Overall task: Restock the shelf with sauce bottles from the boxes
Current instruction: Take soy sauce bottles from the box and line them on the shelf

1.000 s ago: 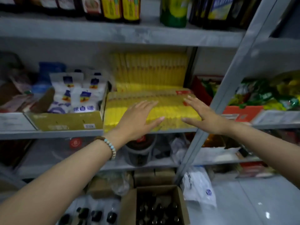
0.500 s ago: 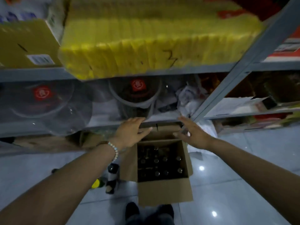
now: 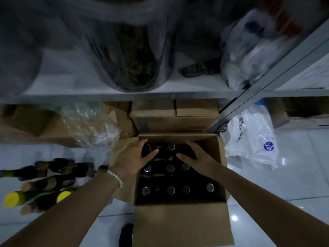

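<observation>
Sauce bottles (image 3: 170, 168): dark glass with small shiny round caps, standing upright in neat rows. Seen from straight above, so it's mostly caps and black shoulders. Way too dim to read any labels.
Where they are: packed in an open brown cardboard box (image 3: 178, 223) on the pale glossy tile floor (image 3: 267, 184), right in front of the bottom shelf.
Left hand (image 3: 132, 158): down in the back-left corner of the box, fingers curled round the top of one bottle, thumb on the near side. There's a pale bead bracelet (image 3: 115, 177) on the wrist.
Right hand (image 3: 197, 155): back-right corner, fingers wrapped over another bottle, thumb pointing in toward the middle.
Between the hands: one more capped bottle in the back row.
Floor, left of box: a loose bunch of dark yellow-capped bottles (image 3: 12, 200), pretty blurry.
Grey metal shelf (image 3: 124, 96): just above the box, holding a big clear jar of dark dried stuff (image 3: 135, 68).
Right of box: a crumpled white plastic bag (image 3: 252, 139).
</observation>
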Demonstrator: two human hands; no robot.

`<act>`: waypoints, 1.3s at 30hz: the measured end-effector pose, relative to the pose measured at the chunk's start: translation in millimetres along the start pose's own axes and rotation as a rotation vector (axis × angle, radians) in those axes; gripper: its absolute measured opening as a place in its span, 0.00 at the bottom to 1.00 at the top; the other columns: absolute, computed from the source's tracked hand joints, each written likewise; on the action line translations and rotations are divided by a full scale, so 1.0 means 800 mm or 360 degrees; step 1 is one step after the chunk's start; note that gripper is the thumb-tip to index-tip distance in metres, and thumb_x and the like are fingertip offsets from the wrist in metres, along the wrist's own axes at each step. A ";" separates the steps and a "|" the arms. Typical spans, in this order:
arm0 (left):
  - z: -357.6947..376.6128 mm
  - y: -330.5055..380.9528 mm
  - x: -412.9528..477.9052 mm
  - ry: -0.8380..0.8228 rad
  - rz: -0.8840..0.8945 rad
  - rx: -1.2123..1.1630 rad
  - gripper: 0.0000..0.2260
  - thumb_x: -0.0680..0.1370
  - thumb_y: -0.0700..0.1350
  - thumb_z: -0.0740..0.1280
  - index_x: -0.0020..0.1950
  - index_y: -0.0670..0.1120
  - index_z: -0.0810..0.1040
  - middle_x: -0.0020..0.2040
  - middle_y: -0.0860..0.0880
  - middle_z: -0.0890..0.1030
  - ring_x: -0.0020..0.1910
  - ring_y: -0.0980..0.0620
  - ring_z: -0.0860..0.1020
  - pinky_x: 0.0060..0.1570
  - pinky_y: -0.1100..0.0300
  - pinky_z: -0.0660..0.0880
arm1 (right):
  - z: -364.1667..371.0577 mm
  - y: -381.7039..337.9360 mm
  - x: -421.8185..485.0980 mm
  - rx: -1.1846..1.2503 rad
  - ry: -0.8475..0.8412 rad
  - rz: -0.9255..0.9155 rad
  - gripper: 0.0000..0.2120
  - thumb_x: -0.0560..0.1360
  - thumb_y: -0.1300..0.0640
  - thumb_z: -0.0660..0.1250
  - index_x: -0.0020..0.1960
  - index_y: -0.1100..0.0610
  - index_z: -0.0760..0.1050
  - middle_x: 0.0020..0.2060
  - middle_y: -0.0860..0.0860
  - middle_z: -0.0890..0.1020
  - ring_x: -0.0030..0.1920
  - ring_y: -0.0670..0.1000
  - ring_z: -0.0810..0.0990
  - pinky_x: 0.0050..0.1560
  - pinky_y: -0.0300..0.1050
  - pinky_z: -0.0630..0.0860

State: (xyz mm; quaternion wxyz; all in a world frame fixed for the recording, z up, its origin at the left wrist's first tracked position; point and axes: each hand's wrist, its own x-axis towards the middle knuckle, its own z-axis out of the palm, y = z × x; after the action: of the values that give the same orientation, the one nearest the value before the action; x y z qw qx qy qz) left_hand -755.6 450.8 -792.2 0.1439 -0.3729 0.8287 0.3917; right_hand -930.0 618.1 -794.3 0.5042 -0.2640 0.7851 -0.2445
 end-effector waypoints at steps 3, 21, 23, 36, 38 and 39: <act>0.036 -0.023 0.032 -0.0027 -0.0078 -0.0166 0.34 0.74 0.66 0.58 0.74 0.49 0.61 0.72 0.48 0.68 0.69 0.50 0.68 0.61 0.63 0.65 | 0.018 0.030 0.042 0.0158 -0.0054 0.0040 0.36 0.72 0.39 0.65 0.75 0.45 0.55 0.74 0.46 0.61 0.73 0.50 0.62 0.70 0.46 0.64; 0.149 -0.070 0.132 0.0349 -0.0257 -0.1146 0.15 0.75 0.54 0.68 0.57 0.49 0.71 0.57 0.49 0.75 0.52 0.47 0.80 0.56 0.51 0.77 | 0.079 0.085 0.173 0.0699 -0.0060 -0.0038 0.14 0.72 0.52 0.71 0.56 0.52 0.77 0.51 0.51 0.81 0.49 0.50 0.82 0.46 0.38 0.78; 0.154 -0.065 0.133 0.0392 -0.0282 -0.1420 0.14 0.75 0.49 0.68 0.57 0.46 0.72 0.54 0.50 0.76 0.46 0.49 0.82 0.49 0.58 0.80 | 0.078 0.087 0.178 0.0725 -0.0112 -0.0054 0.12 0.71 0.53 0.72 0.54 0.50 0.78 0.50 0.51 0.82 0.49 0.52 0.83 0.47 0.40 0.78; 0.148 -0.055 0.144 0.0356 -0.0308 -0.1601 0.13 0.79 0.48 0.61 0.39 0.41 0.67 0.32 0.46 0.71 0.25 0.53 0.80 0.28 0.65 0.77 | 0.076 0.089 0.177 0.0668 -0.0013 -0.0323 0.07 0.74 0.63 0.69 0.52 0.60 0.76 0.42 0.52 0.79 0.37 0.40 0.79 0.38 0.31 0.76; 0.146 -0.052 0.142 0.0338 -0.0330 -0.1596 0.14 0.80 0.47 0.61 0.39 0.41 0.67 0.31 0.47 0.70 0.23 0.53 0.79 0.27 0.65 0.77 | 0.070 0.087 0.172 0.0715 0.0004 -0.0303 0.07 0.74 0.63 0.68 0.52 0.61 0.76 0.43 0.55 0.78 0.38 0.48 0.80 0.38 0.35 0.78; 0.144 -0.049 0.140 0.0331 -0.0333 -0.1594 0.14 0.80 0.47 0.61 0.39 0.41 0.67 0.31 0.47 0.70 0.23 0.53 0.79 0.26 0.64 0.76 | 0.066 0.084 0.168 0.0735 0.0009 -0.0293 0.06 0.74 0.63 0.68 0.51 0.62 0.76 0.42 0.56 0.78 0.38 0.50 0.80 0.38 0.37 0.79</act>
State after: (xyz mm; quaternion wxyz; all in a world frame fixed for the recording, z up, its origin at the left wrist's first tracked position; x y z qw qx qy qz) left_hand -809.0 464.8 -947.7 -0.0967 -0.5139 0.5080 0.6845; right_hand -940.2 573.1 -946.6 0.5245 -0.2114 0.6825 -0.4630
